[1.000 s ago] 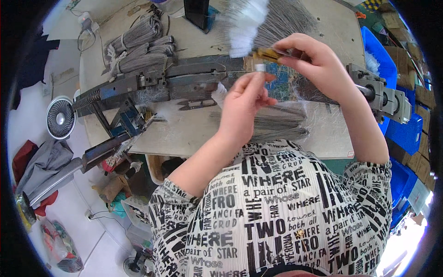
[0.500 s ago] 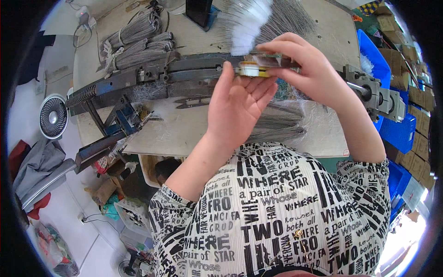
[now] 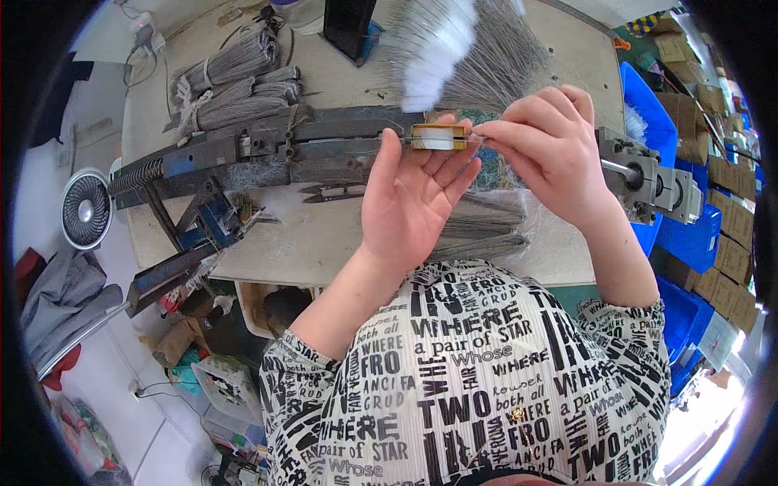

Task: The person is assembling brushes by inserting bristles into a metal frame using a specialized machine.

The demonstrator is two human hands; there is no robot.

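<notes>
Now raised above the workbench (image 3: 519, 251), palm up and fingers spread wide: left hand (image 3: 409, 198), supporting a small yellow-framed block with a white centre (image 3: 438, 136) across the fingertips. Not clamped, only cradled. Right hand (image 3: 551, 150) closed in a pinch on a thin wire (image 3: 478, 138), its tip meeting the right end of the block. Compared with 1 second ago: block turned flat and level, left palm opened out beneath it, wire brought in line with the block. Judged: alignment done, threading stage reached. Block appearance: short, rectangular, yellow rim, pale insert, held just over the long grey metal fixture (image 3: 267, 150). Behind it, a fan of wire bristles with white tips (image 3: 454, 40). Further left on the bench, 3 or more tied wire bundles (image 3: 235, 77). Right of the hands, a metal roller assembly (image 3: 652, 182) and blue bins (image 3: 689, 235). On the floor, a small fan (image 3: 85, 209).
</notes>
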